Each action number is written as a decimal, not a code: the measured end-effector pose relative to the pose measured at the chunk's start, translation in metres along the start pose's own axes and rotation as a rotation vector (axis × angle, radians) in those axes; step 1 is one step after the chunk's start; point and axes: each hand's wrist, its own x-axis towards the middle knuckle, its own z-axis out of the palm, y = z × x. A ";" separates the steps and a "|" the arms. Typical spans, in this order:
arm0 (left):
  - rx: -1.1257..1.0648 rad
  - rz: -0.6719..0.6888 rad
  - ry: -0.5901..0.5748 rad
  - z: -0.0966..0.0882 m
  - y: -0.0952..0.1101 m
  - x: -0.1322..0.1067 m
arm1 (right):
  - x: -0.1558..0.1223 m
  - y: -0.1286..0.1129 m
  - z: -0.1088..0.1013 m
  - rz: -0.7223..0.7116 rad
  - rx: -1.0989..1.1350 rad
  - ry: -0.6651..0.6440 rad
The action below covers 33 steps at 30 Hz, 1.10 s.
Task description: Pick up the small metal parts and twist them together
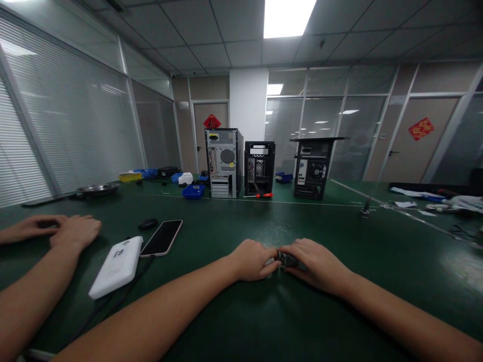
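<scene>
Pinching a small dark part (287, 260) between left hand (252, 259) and right hand (319, 265), low on the near green table (234, 221), with white box (116, 266) and phone (162, 238) left; best held steady, fingers snug.

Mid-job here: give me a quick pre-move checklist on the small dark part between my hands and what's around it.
1. Both hands on small dark part: left hand and right hand meet on it: ok.
2. Part identity: mostly covered: cannot tell.
3. Part resting on green table: cannot tell.
4. Smartphone and white power bank apart from hands: ok.
5. Co-worker's hands stay far left: ok.
</scene>
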 end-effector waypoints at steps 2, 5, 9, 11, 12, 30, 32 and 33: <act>-0.002 0.016 0.001 0.000 0.000 0.000 | 0.001 0.001 0.000 -0.025 -0.008 0.010; -0.005 0.025 0.007 -0.001 -0.001 -0.001 | 0.001 0.004 0.000 -0.043 -0.023 0.037; 0.022 0.036 0.018 -0.001 -0.001 -0.001 | -0.002 0.012 0.002 0.010 -0.045 0.120; 0.038 0.046 0.025 -0.002 -0.001 -0.001 | -0.004 0.013 0.002 0.051 -0.054 0.162; 0.042 0.050 0.030 -0.002 0.000 -0.001 | -0.004 0.012 0.002 0.067 -0.057 0.174; -0.046 0.129 0.042 0.002 -0.004 -0.001 | 0.010 -0.020 -0.001 0.011 0.016 -0.042; -0.062 0.125 0.042 0.002 -0.005 -0.002 | 0.009 -0.016 -0.002 0.039 0.042 -0.050; -0.064 0.117 0.039 0.002 -0.005 -0.002 | 0.008 -0.013 -0.002 0.058 0.055 -0.055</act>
